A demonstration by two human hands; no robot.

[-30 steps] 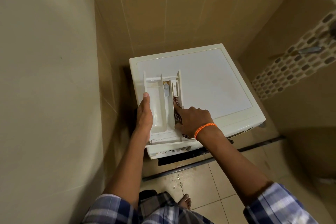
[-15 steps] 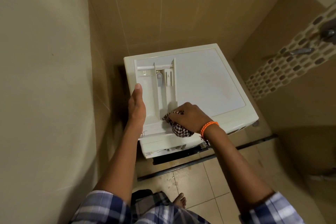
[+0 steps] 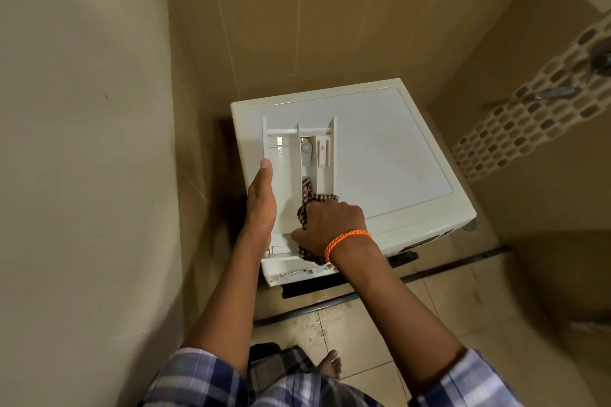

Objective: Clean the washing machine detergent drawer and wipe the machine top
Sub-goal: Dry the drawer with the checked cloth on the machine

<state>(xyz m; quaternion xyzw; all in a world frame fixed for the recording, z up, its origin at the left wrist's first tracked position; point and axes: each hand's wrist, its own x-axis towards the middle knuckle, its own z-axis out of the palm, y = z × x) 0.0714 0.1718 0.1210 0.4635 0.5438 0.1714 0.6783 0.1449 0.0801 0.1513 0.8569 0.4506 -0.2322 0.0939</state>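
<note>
Atop washing machine [image 3: 390, 155]: left hand [image 3: 261, 205] grips drawer [image 3: 286, 182] edge; right hand [image 3: 330, 225] clutches checked cloth [image 3: 305, 205].

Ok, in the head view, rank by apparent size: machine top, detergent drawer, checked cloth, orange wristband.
1. Machine top
2. Detergent drawer
3. Checked cloth, partly hidden by the right hand, so unsure
4. Orange wristband
</note>
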